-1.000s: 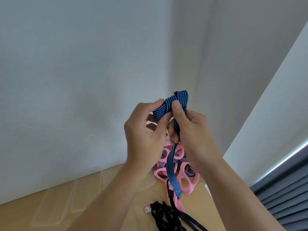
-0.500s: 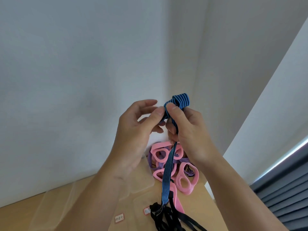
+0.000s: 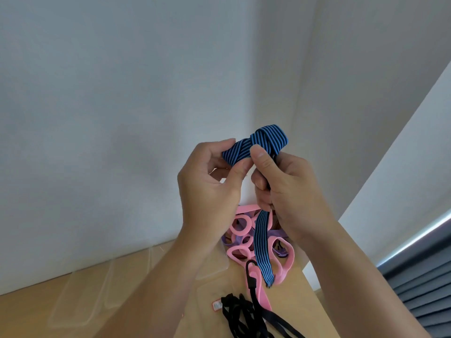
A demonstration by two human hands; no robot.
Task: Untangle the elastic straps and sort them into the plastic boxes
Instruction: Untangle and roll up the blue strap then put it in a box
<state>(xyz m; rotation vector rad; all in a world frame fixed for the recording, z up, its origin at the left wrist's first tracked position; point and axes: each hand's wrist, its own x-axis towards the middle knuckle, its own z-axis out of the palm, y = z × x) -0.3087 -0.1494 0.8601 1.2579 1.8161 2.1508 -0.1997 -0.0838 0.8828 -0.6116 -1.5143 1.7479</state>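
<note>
1. While both hands are raised in the middle of the frame, in front of the white wall, they hold one blue strap with black stripes between them.
2. The left hand pinches the left end of the folded part, thumb below and forefinger on top; its other fingers are loosely curled behind.
3. The right hand presses its thumb on the strap just beside the left thumb, where the strap crosses over itself in a loop. Its fingers are curled round the part that goes down.
4. From under the right hand the strap hangs down, and its free end is in front of the pink straps, at the lower centre of the frame.
5. The pink straps have oval loops and lie in a pile at the far end of the table, mixed with a purple strap; I cannot tell whether the pile is inside a box.
6. Black straps lie tangled at the bottom centre — one black hook rests on a pink strap, and a small label is just beside the tangle.
7. Clear boxes stand on the wooden table at the lower left, partly hidden by the left forearm.
8. Grey blinds show at the lower right edge.
</note>
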